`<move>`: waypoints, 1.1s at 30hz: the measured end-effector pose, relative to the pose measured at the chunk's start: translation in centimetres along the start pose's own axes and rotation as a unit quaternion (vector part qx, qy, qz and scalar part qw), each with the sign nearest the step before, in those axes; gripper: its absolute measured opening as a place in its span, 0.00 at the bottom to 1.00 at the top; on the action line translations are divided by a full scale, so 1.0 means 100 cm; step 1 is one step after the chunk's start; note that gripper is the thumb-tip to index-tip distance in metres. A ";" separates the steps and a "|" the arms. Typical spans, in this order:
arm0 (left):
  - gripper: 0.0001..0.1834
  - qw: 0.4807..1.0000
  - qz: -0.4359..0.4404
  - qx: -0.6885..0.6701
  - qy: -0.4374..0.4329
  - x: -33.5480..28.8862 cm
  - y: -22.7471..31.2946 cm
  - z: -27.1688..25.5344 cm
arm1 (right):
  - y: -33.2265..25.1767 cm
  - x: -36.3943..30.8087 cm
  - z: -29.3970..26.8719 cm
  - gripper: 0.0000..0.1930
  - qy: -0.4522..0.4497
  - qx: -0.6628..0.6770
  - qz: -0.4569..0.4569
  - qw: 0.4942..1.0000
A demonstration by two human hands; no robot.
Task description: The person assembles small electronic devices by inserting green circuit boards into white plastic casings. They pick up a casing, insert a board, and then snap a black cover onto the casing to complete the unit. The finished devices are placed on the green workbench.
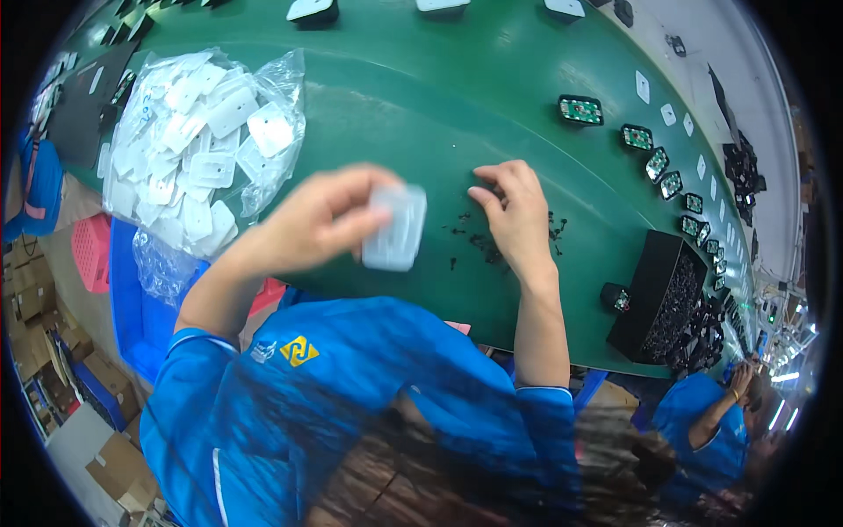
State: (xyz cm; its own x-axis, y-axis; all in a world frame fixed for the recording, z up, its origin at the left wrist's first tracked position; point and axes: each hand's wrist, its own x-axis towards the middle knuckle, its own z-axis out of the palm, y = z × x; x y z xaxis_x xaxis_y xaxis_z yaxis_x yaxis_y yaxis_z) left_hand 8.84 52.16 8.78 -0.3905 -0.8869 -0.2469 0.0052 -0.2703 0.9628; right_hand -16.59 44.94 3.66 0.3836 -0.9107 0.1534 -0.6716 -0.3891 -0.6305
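Note:
My left hand [329,220], slightly blurred, grips a white plastic cover [399,230] by its left edge, thumb on top, above the green table [378,114]. To its right, my right hand [518,215] is closed with thumb and forefinger curled toward each other. Whatever those fingertips may hold is too small and hidden to make out. Small black parts [479,241] lie scattered on the table beneath and on both sides of that hand. A clear plastic bag [294,83] heaped with white covers [211,167] rests left of my left hand.
Black housings with green circuit boards [581,110] curve along the right side. A black box [645,294] of small dark parts stands at the right edge. More white covers [313,9] lie at the far edge. A blue crate [132,325] is at lower left; another person [702,430] is at lower right.

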 end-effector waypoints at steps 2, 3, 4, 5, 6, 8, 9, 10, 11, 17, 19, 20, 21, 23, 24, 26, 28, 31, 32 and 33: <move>0.12 0.966 0.151 0.174 -0.119 -0.007 -0.013 0.012 | 0.000 -0.002 0.001 0.08 -0.007 -0.046 -0.052 0.998; 0.13 0.968 0.076 0.148 -0.190 -0.011 -0.006 0.021 | 0.001 -0.005 0.002 0.07 0.003 -0.060 -0.055 0.997; 0.13 0.953 0.100 0.139 -0.250 -0.010 -0.010 0.028 | 0.002 -0.006 0.005 0.07 0.012 -0.075 -0.058 0.995; 0.14 0.934 0.124 0.130 -0.309 -0.007 -0.015 0.032 | 0.002 -0.008 0.005 0.07 0.021 -0.089 -0.061 0.994; 0.14 0.941 0.119 0.110 -0.297 -0.007 -0.013 0.033 | 0.001 -0.008 0.007 0.05 0.031 -0.090 -0.067 0.993; 0.17 0.963 0.094 0.013 -0.251 -0.008 -0.015 0.039 | 0.004 -0.011 0.006 0.04 0.077 -0.008 -0.041 0.996; 0.17 0.981 0.104 0.066 -0.148 -0.008 -0.013 0.045 | 0.001 -0.010 0.005 0.03 0.099 0.034 -0.030 0.994; 0.18 0.995 0.039 0.023 -0.085 -0.007 -0.007 0.047 | -0.009 -0.013 -0.002 0.02 0.096 0.215 0.083 0.968; 0.19 0.999 -0.027 -0.020 -0.020 -0.004 0.001 0.049 | -0.012 -0.016 -0.007 0.04 0.101 0.308 0.123 0.938; 0.16 0.931 0.246 0.227 0.143 0.025 -0.014 0.056 | -0.061 -0.038 -0.026 0.11 0.019 0.453 0.067 0.889; 0.16 0.912 0.284 0.261 0.139 0.028 -0.015 0.061 | -0.066 -0.038 -0.029 0.10 0.007 0.473 0.070 0.878; 0.16 0.907 0.290 0.271 0.141 0.029 -0.015 0.062 | -0.067 -0.038 -0.030 0.09 0.010 0.485 0.078 0.871; 0.16 0.901 0.296 0.282 0.144 0.030 -0.014 0.063 | -0.067 -0.037 -0.030 0.09 0.012 0.498 0.086 0.863; 0.14 0.891 0.318 0.281 0.158 0.031 -0.015 0.064 | -0.065 -0.036 -0.029 0.09 -0.008 0.488 0.103 0.867; 0.13 0.888 0.322 0.288 0.160 0.031 -0.016 0.064 | -0.063 -0.036 -0.028 0.09 -0.019 0.483 0.110 0.868; 0.11 0.898 0.306 0.276 0.155 0.030 -0.018 0.063 | -0.062 -0.035 -0.031 0.08 -0.043 0.478 0.140 0.866; 0.10 0.923 0.269 0.236 0.141 0.029 -0.019 0.060 | -0.061 -0.036 -0.030 0.08 -0.033 0.426 0.113 0.897; 0.07 0.971 0.166 0.108 0.130 0.026 -0.006 0.061 | -0.059 -0.039 -0.022 0.06 0.029 0.310 0.012 0.950; 0.07 0.974 0.154 0.118 0.115 0.025 -0.007 0.060 | -0.062 -0.038 -0.022 0.06 0.047 0.293 0.000 0.955; 0.07 0.975 0.158 0.111 0.114 0.027 -0.006 0.061 | -0.064 -0.038 -0.023 0.05 0.069 0.272 -0.011 0.960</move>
State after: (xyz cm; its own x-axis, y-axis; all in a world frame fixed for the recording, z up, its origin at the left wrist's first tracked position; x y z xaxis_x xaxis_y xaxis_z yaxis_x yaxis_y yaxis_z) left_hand 2.14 52.23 8.21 -0.1873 -0.9796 0.0727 -0.1167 0.0956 0.9885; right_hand -15.26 50.56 8.88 0.2808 -0.9277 0.2460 -0.2203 -0.3118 -0.9243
